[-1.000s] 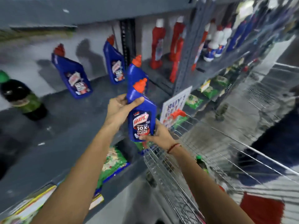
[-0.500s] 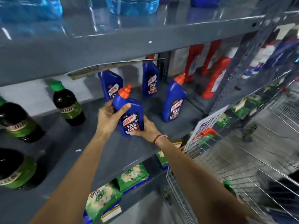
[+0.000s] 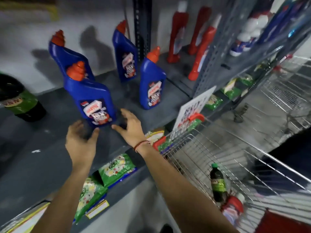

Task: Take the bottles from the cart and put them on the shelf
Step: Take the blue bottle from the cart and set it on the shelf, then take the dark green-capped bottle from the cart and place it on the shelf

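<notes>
1. A blue bottle [image 3: 94, 100] with an orange cap stands upright on the grey shelf [image 3: 50, 140], near its front edge. Its label is blurred.
2. The left hand [image 3: 80, 138] is just in front of the bottle's base, grip released, fingers spread and curled slightly. I cannot tell whether the fingertips touch the bottle.
3. The right hand [image 3: 130, 126] is beside the bottle's lower right corner, grip also released, fingers splayed. A red thread band [image 3: 141, 144] circles that wrist.
4. 3 more blue bottles stand farther back on the same shelf: 1 behind the front bottle [image 3: 67, 56], 1 near the back wall [image 3: 125, 56], 1 toward the right [image 3: 152, 81].
5. A dark bottle with a green label [image 3: 20, 100] stands at the shelf's left edge.
6. Tall red bottles [image 3: 200, 47] stand at the back right, past the metal upright.
7. Green packets [image 3: 114, 169] lie on the shelf below.
8. The wire cart [image 3: 210, 148] sits to the right, holding a dark green-labelled bottle [image 3: 218, 182] and a red-capped item [image 3: 233, 206], blurred.
</notes>
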Available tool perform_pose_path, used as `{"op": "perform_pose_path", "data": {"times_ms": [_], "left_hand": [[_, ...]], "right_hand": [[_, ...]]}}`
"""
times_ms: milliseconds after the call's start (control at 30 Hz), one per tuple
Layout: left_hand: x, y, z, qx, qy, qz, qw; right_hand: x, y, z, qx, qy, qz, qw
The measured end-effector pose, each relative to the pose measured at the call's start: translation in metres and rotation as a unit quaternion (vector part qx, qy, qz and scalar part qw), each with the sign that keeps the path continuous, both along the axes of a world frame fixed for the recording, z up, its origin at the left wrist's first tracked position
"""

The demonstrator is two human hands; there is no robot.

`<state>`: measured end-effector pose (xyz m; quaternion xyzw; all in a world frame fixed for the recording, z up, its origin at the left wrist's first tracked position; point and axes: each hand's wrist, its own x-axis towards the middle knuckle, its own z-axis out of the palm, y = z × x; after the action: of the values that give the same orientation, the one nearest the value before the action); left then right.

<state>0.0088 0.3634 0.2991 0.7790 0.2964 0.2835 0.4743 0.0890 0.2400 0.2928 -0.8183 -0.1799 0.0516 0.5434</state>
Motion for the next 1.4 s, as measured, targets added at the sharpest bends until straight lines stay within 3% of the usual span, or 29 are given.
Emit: {"op": "perform_pose_path", "data": {"times_ms": [133,233,333,400,467,567,633,667,733,800,967,1033,1133,1267,1400], "left_hand": [[-0.014,-0.076,-0.02,0.014,-0.038,-0.048,0.998],[-0.009,-0.146,-0.024,0.073,-0.039,-0.179,0.98],[0.005,-0.217,-0.035,0.077,0.003,-0.317,0.945],[0.015,-0.259,-0.063,0.035,0.087,-0.399,0.912],[0.024,-0.298,-0.094,-0.006,0.203,-0.488,0.849],[0.029,-0.351,-0.146,-0.02,0.44,-0.596,0.671],[0.029,-0.376,-0.189,-0.021,0.517,-0.601,0.609],[0.028,-0.386,-0.209,-0.015,0.534,-0.587,0.608],[0.027,-0.405,-0.241,-0.018,0.542,-0.545,0.64],[0.035,-0.422,-0.272,-0.064,0.54,-0.49,0.682],[0.064,-0.447,-0.342,-0.169,0.512,-0.422,0.729],[0.071,-0.455,-0.344,-0.24,0.5,-0.391,0.735],[0.071,-0.458,-0.329,-0.33,0.506,-0.351,0.715],[0.067,-0.44,-0.294,-0.41,0.498,-0.329,0.69],[0.07,-0.419,-0.244,-0.425,0.474,-0.345,0.689]], "right_hand": [[-0.024,-0.086,-0.022,0.075,-0.036,-0.117,0.99],[-0.04,-0.173,-0.054,0.086,0.035,-0.228,0.969],[-0.059,-0.262,-0.105,-0.017,0.125,-0.315,0.941],[-0.077,-0.311,-0.145,-0.092,0.215,-0.347,0.908],[-0.096,-0.35,-0.183,-0.152,0.307,-0.354,0.87],[-0.12,-0.389,-0.23,-0.211,0.389,-0.335,0.832],[-0.128,-0.405,-0.252,-0.221,0.406,-0.335,0.821],[-0.13,-0.412,-0.262,-0.244,0.406,-0.329,0.817],[-0.131,-0.42,-0.281,-0.285,0.399,-0.314,0.813],[-0.127,-0.423,-0.299,-0.305,0.379,-0.302,0.82],[-0.116,-0.431,-0.344,-0.323,0.324,-0.331,0.825],[-0.115,-0.433,-0.348,-0.274,0.332,-0.346,0.834],[-0.123,-0.432,-0.339,-0.142,0.382,-0.357,0.841],[-0.137,-0.419,-0.308,0.112,0.475,-0.346,0.802],[-0.145,-0.399,-0.259,0.16,0.47,-0.304,0.813]]}}
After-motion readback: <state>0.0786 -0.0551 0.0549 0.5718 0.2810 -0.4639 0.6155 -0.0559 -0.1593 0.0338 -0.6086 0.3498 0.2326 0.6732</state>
